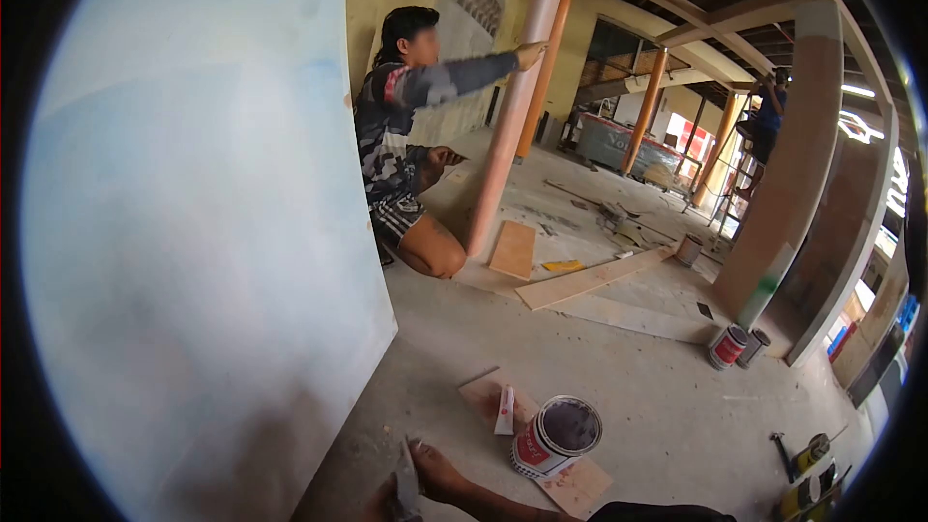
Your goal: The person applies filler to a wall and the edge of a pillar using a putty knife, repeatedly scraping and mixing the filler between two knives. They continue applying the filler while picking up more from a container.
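My right hand (435,472) reaches in from the bottom edge, fingers closed at a flat grey putty knife (406,485) smeared with filler. Just left of it, a dark, blurred patch that looks like part of my left hand (380,505) shows at the frame's bottom; its fingers cannot be made out. To the right of my hands stands an open paint can (543,452) with grey stuff inside, resting on a thin board (585,485). A small white and red tube (505,411) lies beside the can. A large pale blue-white panel (193,232) rises on my left.
A person (411,126) kneels ahead, one hand on a pinkish column (517,106). Planks (594,280) and a yellow tool (562,266) lie on the floor. More cans (728,346) stand by a square pillar (788,164). Tools (807,459) lie lower right. Another person (768,116) is up a ladder.
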